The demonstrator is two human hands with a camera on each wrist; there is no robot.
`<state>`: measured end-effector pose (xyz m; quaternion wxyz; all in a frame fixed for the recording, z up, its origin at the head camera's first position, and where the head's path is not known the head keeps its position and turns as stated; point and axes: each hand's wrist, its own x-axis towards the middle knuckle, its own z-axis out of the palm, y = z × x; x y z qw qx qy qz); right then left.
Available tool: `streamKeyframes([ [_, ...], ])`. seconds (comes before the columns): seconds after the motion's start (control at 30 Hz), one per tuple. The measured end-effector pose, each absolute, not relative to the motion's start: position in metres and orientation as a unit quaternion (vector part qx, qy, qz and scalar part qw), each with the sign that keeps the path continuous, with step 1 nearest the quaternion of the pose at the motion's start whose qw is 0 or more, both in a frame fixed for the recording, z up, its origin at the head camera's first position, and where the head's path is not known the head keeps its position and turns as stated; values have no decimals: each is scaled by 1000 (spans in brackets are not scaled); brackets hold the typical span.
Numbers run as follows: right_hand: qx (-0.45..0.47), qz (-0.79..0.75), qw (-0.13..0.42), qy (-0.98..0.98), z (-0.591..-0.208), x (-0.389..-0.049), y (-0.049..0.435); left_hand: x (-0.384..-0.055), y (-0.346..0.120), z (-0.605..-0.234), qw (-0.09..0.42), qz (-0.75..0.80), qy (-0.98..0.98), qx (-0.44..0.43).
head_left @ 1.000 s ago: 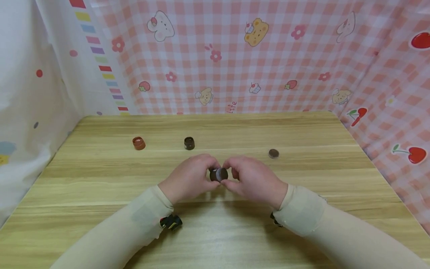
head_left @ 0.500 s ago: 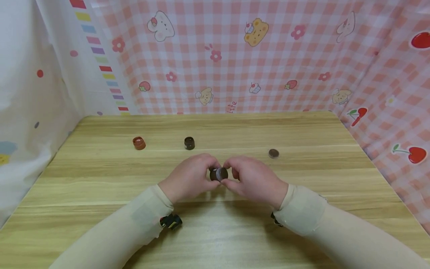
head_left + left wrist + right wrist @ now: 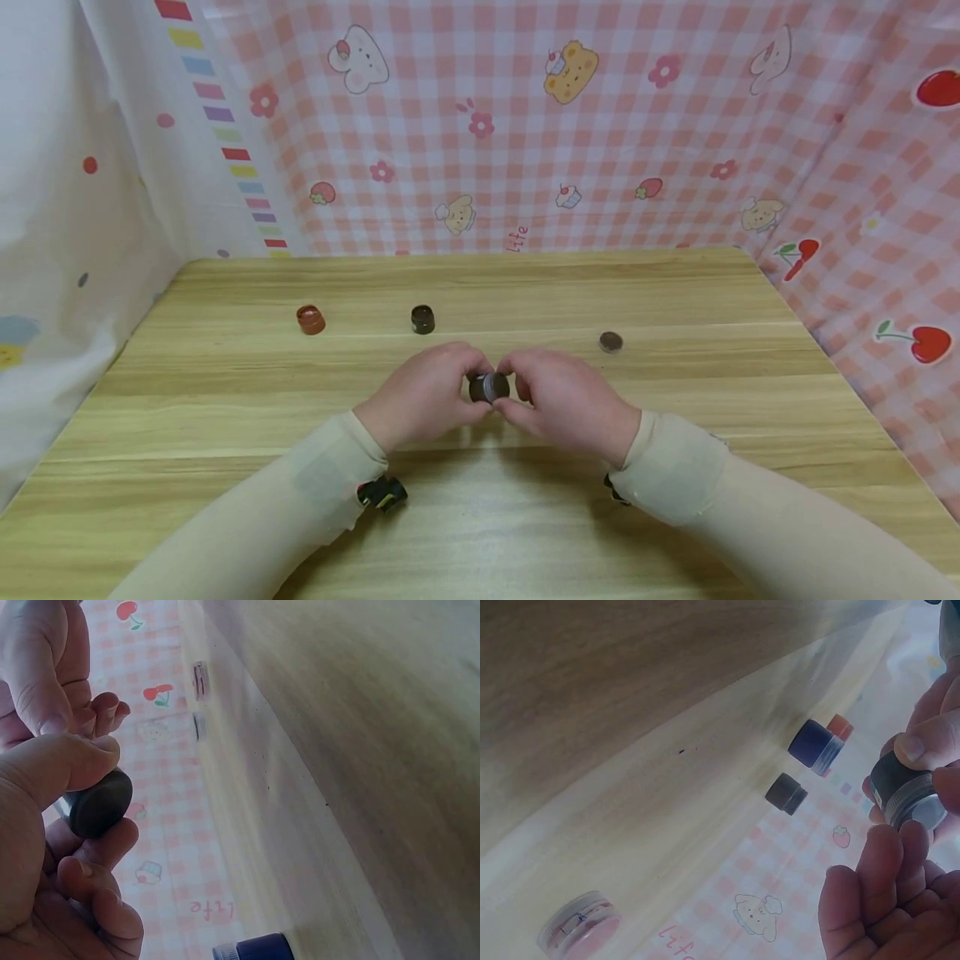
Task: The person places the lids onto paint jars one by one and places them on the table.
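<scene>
My left hand (image 3: 423,392) grips a small dark jar (image 3: 891,780) by its body, held sideways above the table. The jar's clear ridged lid (image 3: 913,796) faces my right hand (image 3: 573,400). Thumb and fingertips of that hand pinch the lid at its edge. In the left wrist view the dark round base (image 3: 105,806) points toward the camera, between my left thumb and fingers.
An orange jar (image 3: 310,322) and a dark jar (image 3: 423,322) stand behind my left hand. At the right lies a brown disc-like lid (image 3: 611,342). Wrist views add a blue jar (image 3: 815,746) and a clear, pinkish lid (image 3: 579,926). Patterned cloth (image 3: 525,142) walls the table.
</scene>
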<state>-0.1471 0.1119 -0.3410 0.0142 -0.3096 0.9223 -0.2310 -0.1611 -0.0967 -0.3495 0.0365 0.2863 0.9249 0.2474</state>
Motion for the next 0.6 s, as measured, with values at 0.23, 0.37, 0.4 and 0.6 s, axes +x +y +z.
streamKeyframes([
  [0.23,-308,-232,10,923,-342,-146,112,-161,-97,-349,45,252,924,285],
  [0.37,-320,-224,-5,921,-341,-146,112,-161,-97,-349,42,251,923,290],
  [0.4,-322,-221,-7,921,-340,-146,112,-162,-97,-349,42,250,923,290],
  [0.6,-319,-218,-1,922,-339,-145,111,-161,-95,-348,41,250,925,284],
])
